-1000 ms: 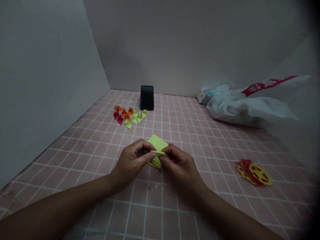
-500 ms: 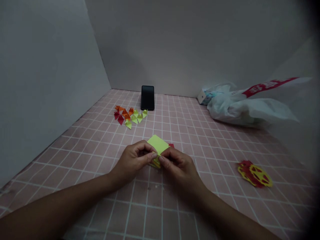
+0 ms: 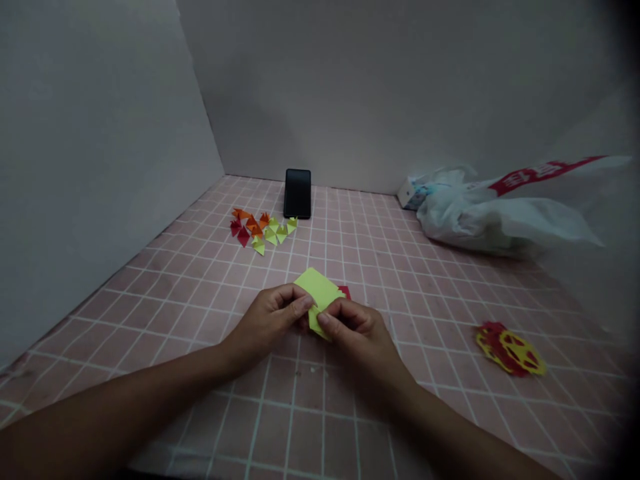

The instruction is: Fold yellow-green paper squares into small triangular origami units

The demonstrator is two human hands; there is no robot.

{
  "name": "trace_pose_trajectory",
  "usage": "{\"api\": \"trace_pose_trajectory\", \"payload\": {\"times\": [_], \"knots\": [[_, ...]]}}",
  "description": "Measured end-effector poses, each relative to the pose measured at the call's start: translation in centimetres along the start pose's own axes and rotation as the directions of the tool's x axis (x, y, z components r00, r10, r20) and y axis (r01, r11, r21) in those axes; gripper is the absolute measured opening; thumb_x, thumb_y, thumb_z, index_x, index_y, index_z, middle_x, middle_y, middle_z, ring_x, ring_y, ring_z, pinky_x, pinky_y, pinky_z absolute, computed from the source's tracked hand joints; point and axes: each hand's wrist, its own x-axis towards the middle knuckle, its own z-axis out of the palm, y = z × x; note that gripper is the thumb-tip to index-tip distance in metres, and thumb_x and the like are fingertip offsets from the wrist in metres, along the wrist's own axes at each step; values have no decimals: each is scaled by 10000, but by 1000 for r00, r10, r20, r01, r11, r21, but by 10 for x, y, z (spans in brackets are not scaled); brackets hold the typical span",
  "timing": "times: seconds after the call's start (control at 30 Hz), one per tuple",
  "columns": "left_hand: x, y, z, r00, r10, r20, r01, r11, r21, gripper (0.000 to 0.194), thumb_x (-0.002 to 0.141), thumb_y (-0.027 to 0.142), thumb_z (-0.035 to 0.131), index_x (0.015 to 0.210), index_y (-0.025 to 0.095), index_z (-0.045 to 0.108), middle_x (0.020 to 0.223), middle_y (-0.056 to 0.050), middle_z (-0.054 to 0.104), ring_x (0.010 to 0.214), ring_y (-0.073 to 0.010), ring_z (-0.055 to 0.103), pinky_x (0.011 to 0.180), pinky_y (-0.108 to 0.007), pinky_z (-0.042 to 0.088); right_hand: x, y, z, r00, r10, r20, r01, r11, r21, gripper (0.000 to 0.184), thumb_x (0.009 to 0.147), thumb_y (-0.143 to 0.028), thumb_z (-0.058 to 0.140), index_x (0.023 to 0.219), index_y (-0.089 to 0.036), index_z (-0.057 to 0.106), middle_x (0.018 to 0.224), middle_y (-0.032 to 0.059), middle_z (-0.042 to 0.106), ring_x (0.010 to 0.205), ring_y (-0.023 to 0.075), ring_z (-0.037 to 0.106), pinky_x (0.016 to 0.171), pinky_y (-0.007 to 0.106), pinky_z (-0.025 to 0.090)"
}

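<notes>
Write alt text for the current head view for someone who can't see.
A person's left hand and right hand pinch yellow paper over a pink gridded surface. Beyond are small folded papers in red, orange and yellow, and a black phone; to the right, a plastic bag and cutouts.

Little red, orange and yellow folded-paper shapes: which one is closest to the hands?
The yellow folded-paper shape at the cluster's very front; all the others sit farther back.

Both hands (image 3: 267, 319) (image 3: 367, 333) pinch close together, forearms (image 3: 155, 393) angled inward.
</notes>
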Motion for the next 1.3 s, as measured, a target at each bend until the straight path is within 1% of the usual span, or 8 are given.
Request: {"api": "trace_pose_trajectory", "payload": {"times": [0.1,0.17,0.47,0.63,0.77,0.93,1.07,1.3], "knots": [[1,-2,2,995,-79,58,80,997,-20,239,780,364,677,743,161,557,630,39,565,571,-90,505,575,-219,382,0,2,0,999,4,-46,0,998,66,239,804,-341,650,651,-169,584,641,-3,559,610,125,481,591,270,363],[0,-2,2,992,-90,84,89,996,13,249,766,351,685,698,160,540,607,36,552,562,-93,491,566,-221,366,0,5,-1,998,14,-58,-8,995,97,242,810,-347,652,656,-173,583,647,1,574,616,131,502,596,275,380],[3,-6,-2,996,3,85,-4,1000,9,197,804,345,642,783,160,578,710,12,595,638,-115,544,630,-244,416,3,6,-1,999,48,4,-48,988,146,258,811,-366,665,654,-183,576,598,-7,585,577,128,506,581,267,378],[0,0,0,998,-10,55,8,999,36,218,775,339,658,712,152,566,616,27,571,584,-105,522,598,-237,401,0,3,0,999,48,19,-51,985,165,256,816,-368,674,670,-173,596,623,0,604,598,124,524,598,266,386],[-1,-1,1,999,12,34,-13,999,30,213,781,324,666,716,148,563,636,26,577,593,-94,527,600,-229,408,1,4,0,1000,20,17,-23,987,158,242,823,-360,668,687,-173,597,629,2,608,601,120,529,598,262,394],[1,-6,3,998,55,-13,-56,993,-102,240,750,248,715,906,176,548,745,29,611,690,-109,600,649,-234,472,2,5,2,999,-3,-33,10,979,205,197,815,-339,666,741,-192,557,633,-17,590,580,116,533,583,258,416],[1,-5,4,996,83,-15,-84,990,-115,220,758,240,708,890,180,543,760,22,620,705,-114,610,671,-246,498,1,4,4,998,-36,-59,50,967,251,195,788,-287,692,889,-222,538,660,-44,581,592,115,556,585,249,435],[1,-3,2,993,113,-22,-114,993,-39,163,753,256,695,846,166,596,766,2,611,718,-130,594,677,-261,485,2,5,3,995,-95,-22,98,972,216,92,817,-259,653,821,-219,570,726,-24,572,631,120,551,610,264,448]]}}
